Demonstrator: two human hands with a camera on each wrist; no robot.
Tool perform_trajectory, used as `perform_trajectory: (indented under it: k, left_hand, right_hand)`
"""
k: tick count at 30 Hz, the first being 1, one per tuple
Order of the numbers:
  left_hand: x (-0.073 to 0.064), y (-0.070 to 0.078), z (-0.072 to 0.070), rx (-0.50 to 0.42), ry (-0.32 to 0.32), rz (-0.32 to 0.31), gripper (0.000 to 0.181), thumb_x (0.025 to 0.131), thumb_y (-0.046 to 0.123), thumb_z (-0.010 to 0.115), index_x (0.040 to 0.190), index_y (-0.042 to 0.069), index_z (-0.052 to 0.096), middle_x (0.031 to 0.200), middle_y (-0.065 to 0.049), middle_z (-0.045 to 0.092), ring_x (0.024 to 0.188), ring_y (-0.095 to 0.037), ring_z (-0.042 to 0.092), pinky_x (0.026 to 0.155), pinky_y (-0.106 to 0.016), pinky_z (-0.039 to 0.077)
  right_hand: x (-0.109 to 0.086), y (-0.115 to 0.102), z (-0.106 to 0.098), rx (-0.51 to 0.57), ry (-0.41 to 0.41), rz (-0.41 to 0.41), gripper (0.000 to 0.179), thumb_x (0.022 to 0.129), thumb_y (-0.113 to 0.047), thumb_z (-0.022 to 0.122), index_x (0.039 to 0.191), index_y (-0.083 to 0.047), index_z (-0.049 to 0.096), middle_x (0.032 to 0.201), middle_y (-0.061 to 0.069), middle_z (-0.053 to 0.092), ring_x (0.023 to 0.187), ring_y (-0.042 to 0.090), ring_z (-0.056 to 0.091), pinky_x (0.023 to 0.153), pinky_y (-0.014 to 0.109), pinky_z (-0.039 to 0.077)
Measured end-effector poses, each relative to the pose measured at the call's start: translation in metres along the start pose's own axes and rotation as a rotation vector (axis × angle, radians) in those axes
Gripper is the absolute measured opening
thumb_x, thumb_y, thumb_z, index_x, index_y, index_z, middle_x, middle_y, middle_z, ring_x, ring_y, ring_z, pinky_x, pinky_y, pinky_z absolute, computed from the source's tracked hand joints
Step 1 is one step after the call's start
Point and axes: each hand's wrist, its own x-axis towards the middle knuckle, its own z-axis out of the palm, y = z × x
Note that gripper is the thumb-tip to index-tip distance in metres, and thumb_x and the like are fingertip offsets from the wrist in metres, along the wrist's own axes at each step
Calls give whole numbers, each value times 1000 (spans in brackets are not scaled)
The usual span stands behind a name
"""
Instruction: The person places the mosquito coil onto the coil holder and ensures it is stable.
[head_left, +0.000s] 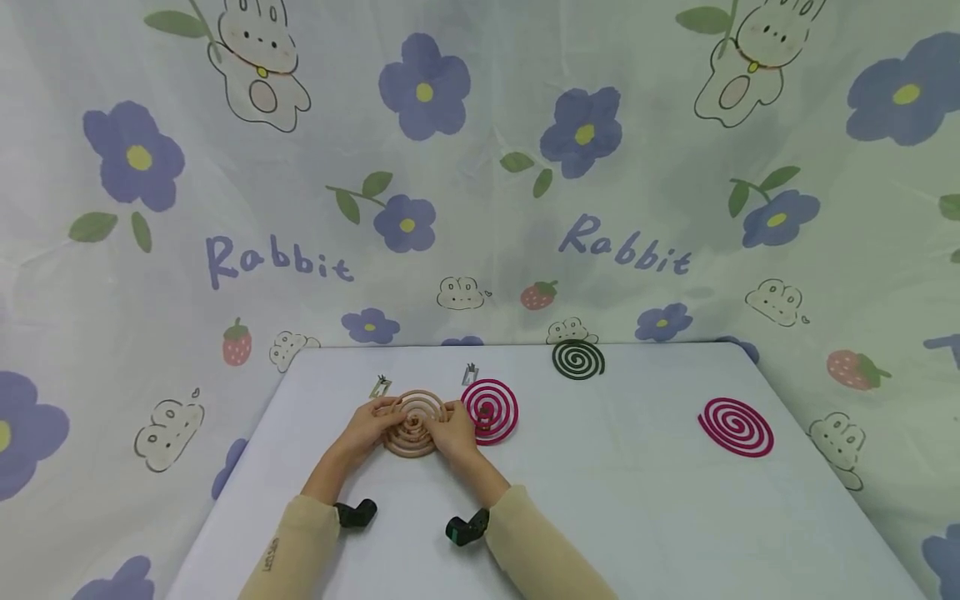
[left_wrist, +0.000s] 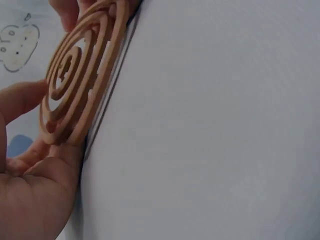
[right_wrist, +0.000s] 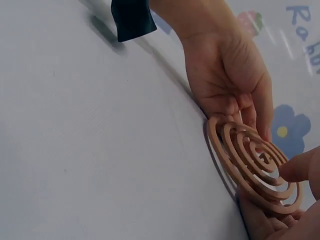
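A tan mosquito coil [head_left: 413, 454] is held between both hands at the left middle of the table, tilted with its near edge low, close over the white surface. My left hand [head_left: 367, 429] grips its left side, thumb on the upper face and other fingers at the rim and beneath. From the opposite side, my right hand [head_left: 455, 433] pinches the coil, its thumb reaching toward the centre. In the left wrist view the spiral [left_wrist: 96, 105] shows several rings, close together. The right wrist view shows both thumbs over the spiral [right_wrist: 230, 162].
A pink coil [head_left: 513, 412] lies just right of my right hand, with a small object at its middle. Two small metal stands [head_left: 381, 387] [head_left: 470, 375] sit behind. A dark green coil [head_left: 577, 360] lies at the back edge, another pink coil [head_left: 736, 427] far right. A patterned curtain [head_left: 480, 167] hangs behind.
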Motion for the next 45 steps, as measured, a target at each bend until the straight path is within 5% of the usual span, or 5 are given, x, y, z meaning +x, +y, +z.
perform_trajectory:
  k: [6,23,37,45]
  left_hand:
    - [-6,7,0,24,-20,-2,52,95,6,61,137,-11,38,106,-10,65,89,-12,62,75,-25,52]
    - [-31,3,-9,77,146,55,53,93,2,61,138,-13,38,116,-24,58,95,-15,62,86,-24,50]
    - [-67,1,-2,103,164,31,46,96,4,59,135,-12,42,115,-26,57,95,-20,63,85,-28,52]
    - [-86,4,1,266,158,15,41,95,13,62,129,-7,51,106,-18,62,92,-23,63,79,-30,54]
  right_hand:
    - [-6,-4,-4,-1,-6,-13,34,87,-13,72,109,2,52,79,6,58,64,12,58,56,23,50]
    - [-30,-13,-38,-243,-63,-27,46,84,-26,74,117,1,55,95,7,61,88,18,58,78,38,50]
    - [-48,-30,-95,-123,-168,-61,24,90,-14,68,105,3,61,83,5,61,66,17,61,59,29,53]
    - [-53,-41,-137,-121,-143,-35,25,93,-20,66,108,-1,62,85,8,61,68,24,63,60,33,53]
